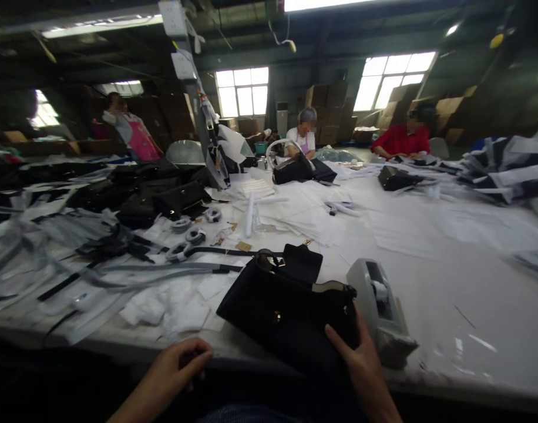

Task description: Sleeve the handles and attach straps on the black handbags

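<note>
A black handbag (291,311) with gold-coloured fittings lies tilted at the table's front edge, its flap folded back behind it and its mouth partly showing a light lining. My right hand (361,358) grips the bag's right end, thumb on the front face and fingers around the side. My left hand (181,364) is off to the left of the bag, apart from it, with its fingers curled in and nothing visible between them. Just right of the bag stands a grey tape dispenser (375,305). Behind the bag, a black strap (225,251) stretches leftward.
White sheets (291,211) cover the table's middle. Wrapped strap coils (195,235) and crumpled white wrapping (167,308) lie left. More black bags (181,200) are piled behind them, near a metal post (198,106). Co-workers (403,138) are across the table.
</note>
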Available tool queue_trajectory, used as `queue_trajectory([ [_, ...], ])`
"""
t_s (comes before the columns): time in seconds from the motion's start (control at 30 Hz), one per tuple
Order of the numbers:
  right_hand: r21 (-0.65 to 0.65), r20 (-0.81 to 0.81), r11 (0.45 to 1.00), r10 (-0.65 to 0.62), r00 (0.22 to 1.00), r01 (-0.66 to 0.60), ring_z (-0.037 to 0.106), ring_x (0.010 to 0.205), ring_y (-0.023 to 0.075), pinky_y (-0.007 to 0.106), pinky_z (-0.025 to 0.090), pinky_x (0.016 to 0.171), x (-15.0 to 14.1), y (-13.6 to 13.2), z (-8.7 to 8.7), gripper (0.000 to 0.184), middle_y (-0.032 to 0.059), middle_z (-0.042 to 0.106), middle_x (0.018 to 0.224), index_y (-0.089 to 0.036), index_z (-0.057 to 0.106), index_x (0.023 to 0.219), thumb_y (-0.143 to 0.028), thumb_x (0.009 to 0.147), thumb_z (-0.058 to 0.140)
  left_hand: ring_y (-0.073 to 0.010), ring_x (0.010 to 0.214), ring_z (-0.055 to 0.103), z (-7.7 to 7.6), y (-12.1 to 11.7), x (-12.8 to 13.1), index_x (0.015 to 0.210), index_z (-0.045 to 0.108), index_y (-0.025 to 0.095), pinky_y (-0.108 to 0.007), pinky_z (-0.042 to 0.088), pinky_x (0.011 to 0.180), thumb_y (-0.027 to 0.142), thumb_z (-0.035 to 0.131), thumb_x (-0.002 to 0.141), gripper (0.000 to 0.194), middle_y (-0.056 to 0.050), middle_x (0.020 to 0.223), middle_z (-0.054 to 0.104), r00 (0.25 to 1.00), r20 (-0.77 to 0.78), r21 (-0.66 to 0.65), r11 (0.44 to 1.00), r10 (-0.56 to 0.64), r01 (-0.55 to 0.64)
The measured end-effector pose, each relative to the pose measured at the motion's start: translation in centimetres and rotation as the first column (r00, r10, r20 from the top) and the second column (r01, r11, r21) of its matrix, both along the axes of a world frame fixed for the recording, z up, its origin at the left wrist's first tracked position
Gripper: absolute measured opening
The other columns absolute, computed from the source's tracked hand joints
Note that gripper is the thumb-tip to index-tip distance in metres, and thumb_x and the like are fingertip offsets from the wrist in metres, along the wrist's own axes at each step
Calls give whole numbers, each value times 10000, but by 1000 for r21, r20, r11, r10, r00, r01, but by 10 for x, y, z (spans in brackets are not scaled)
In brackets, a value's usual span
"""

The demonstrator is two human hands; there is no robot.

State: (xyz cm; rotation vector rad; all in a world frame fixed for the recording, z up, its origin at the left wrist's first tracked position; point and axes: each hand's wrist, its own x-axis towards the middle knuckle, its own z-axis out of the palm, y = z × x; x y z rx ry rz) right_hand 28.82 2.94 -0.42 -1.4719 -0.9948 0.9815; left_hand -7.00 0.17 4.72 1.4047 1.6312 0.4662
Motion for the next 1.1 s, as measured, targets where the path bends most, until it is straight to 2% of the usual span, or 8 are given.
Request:
queue_trajectory([
  [0.13,-19,12,1000,-5,1000,5,389,1370,337,517,249,1164,-1,1,5,908,73,447,1488,-260,330,1480,-521,714,741,-204,664,634,-18,-12,-3,790,671,177,-274,476,616,495,558,824,339,-10,665,664,996,-89,138,990,29,-17],
  [0.33,-18,47,1000,-5,999,6,410,1357,333,499,265,1159,-6,-3,13,934,83,464,1474,-250,320,1487,-541,704,738,-214,779,657,-29,-7,19,827,685,178,-278,469,714,390,522,879,273,-40,802,719,985,-169,236,970,-23,62],
  [0.5,-19,69,1000,-18,997,19,401,1361,335,513,261,1157,-5,-6,7,942,77,441,1490,-259,303,1492,-538,705,739,-202,835,662,-35,6,33,838,662,201,-262,429,713,271,557,851,128,-35,887,705,897,-442,217,968,-17,125],
  [0.67,2,79,1000,-6,997,6,387,1375,323,487,247,1170,-5,-7,7,940,73,443,1490,-237,305,1491,-541,710,730,-214,805,660,-34,16,33,902,608,217,-263,386,646,281,614,790,129,-29,910,708,854,-518,217,973,43,83],
  [0.8,-5,48,1000,-29,998,30,427,1347,352,500,326,1137,-5,-10,3,925,94,526,1426,-211,361,1468,-548,692,737,-209,772,681,-32,20,23,820,644,213,-253,429,647,257,572,790,89,-16,807,734,907,-421,210,972,-6,104],
  [0.87,-1,22,998,-55,998,55,474,1307,370,511,394,1093,-5,-12,-3,921,105,582,1368,-198,378,1458,-560,689,732,-206,757,699,-30,22,12,829,670,217,-265,479,682,269,514,826,164,-14,807,750,947,-319,265,962,20,69],
  [0.97,33,20,996,-81,997,80,526,1260,376,499,459,1045,-4,-11,-13,910,93,621,1324,-215,401,1444,-584,678,725,-212,769,726,-23,24,-2,947,682,224,-288,539,709,328,480,858,244,-24,892,768,966,-189,372,923,177,-96],
  [1.1,96,85,995,-31,996,22,586,1185,388,459,507,1008,2,0,-13,727,45,687,1229,-258,597,1262,-598,634,732,-241,929,725,-3,26,0,1076,671,236,-298,582,739,453,509,872,339,-55,1102,740,931,-68,472,834,358,-286],
])
